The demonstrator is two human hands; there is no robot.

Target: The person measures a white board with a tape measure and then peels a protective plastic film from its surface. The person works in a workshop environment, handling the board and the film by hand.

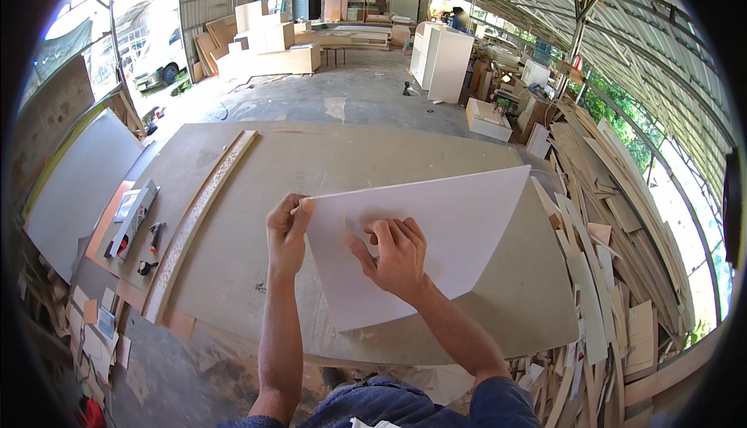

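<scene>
Head view: a white panel (pixel 459 226) leans tilted over the worktop (pixel 241 272); the left hand (pixel 287 235) pinches its upper-left corner, while the right hand (pixel 398 258), fingers loosely curled, thumb apart, is at its face. A long strip (pixel 196 222) lies leftward.

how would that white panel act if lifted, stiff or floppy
The white panel is probably stiff: its edges look straight with the left hand gripping one corner. It may be light for its size, since it looks thin. Its smooth-looking face could make it slightly slippery.
</scene>
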